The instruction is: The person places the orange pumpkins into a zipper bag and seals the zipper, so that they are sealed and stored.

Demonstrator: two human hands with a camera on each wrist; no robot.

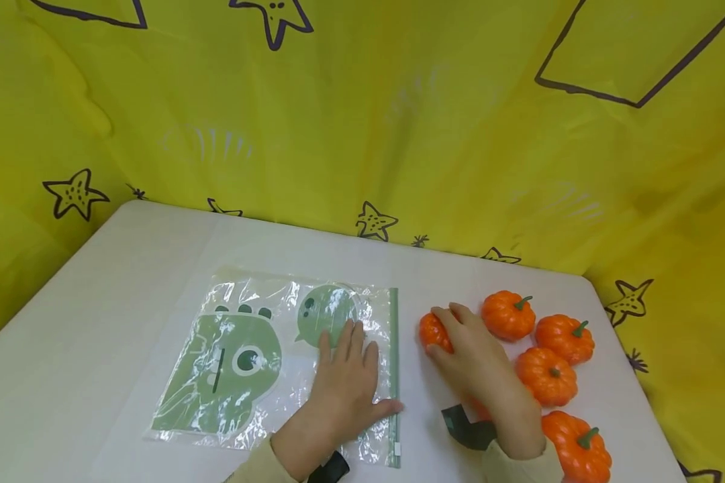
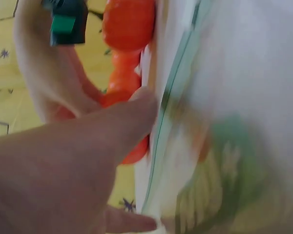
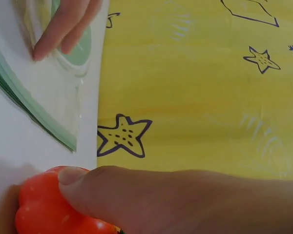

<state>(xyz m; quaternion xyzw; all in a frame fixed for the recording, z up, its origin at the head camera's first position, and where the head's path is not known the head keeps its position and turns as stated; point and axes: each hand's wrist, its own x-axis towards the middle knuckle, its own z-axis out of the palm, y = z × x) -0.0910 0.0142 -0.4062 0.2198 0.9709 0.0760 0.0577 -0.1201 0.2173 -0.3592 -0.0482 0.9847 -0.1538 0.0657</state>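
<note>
A clear zip bag (image 1: 229, 376) printed with a green cartoon dinosaur lies flat on the white table. Spread on its right part, my left hand (image 1: 343, 396) rests with straight fingers, the thumb reaching over the green zip edge (image 1: 394, 369). To the right of the bag, my right hand (image 1: 474, 355) grips a small orange toy pumpkin (image 1: 433, 331), also seen under the thumb in the right wrist view as a glossy pumpkin (image 3: 49, 209). The palm hides part of it. In the left wrist view the pumpkins partly hide behind the left thumb (image 2: 132, 119).
Several more toy pumpkins (image 1: 546, 377) with green stems stand on the right side of the table, one mostly covered by the right wrist. A zip slider (image 1: 397, 449) sits at the bag's near corner. Behind the table (image 1: 127, 282) hangs a yellow cloth (image 1: 338, 134) with star drawings.
</note>
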